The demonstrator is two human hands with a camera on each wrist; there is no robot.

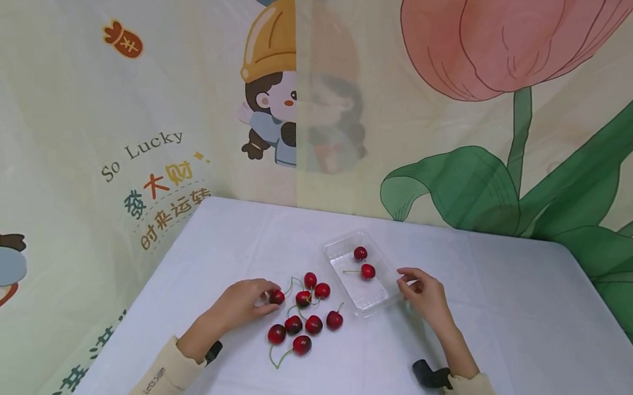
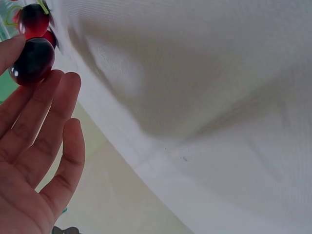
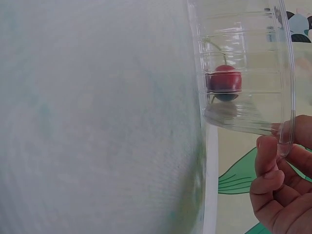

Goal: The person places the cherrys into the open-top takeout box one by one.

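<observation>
One left hand (image 1: pixel 241 304) is pinching a cherry (image 1: pixel 276 297) at nine o'clock from the clear tray (image 1: pixel 365 293); right hand (image 1: pixel 425 295) is gripping it at three. Crossing stems (image 1: pixel 292 278) could be snagging loose cherries (image 1: pixel 313 325) toward four; a shallow pinch is risking a drop.

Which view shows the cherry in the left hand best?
The left wrist view: the cherry appears large there, held by the left hand, whose thumb and fingertips cover only its edges. The head view shows it small and partly hidden by the fingers. The right wrist view doesn't show it.
</observation>
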